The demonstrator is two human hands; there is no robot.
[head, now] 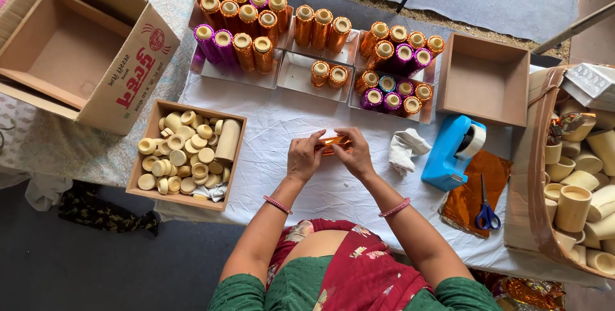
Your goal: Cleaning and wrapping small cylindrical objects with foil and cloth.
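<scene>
1. Head view, looking down: left hand (303, 156) and right hand (354, 152) meet at tabletop centre, fingers closed around one small orange foil-wrapped tube (332, 144) held between them, just above the white cloth (275, 125).
2. Tube lies horizontal; most of it is hidden by fingers, only the shiny orange middle shows.
3. Pink bangles on both wrists.
4. Crumpled white rag (405, 149) just right of the right hand, not touching it.
5. Blue tape dispenser (453, 151) beyond the rag; next to it a sheet of orange foil (471, 199) with blue-handled scissors (487, 212) lying on it.
6. Wooden box (186, 156) left of the left hand holds pale round caps plus one bare tube.
7. Far edge: trays of finished tubes (307, 42), mostly orange, some purple, one or two teal.
8. Empty brown box (483, 79) at far right; open cardboard carton (77, 48) at far left.
9. Right edge: large taped carton (576, 176) full of bare pale tubes.
</scene>
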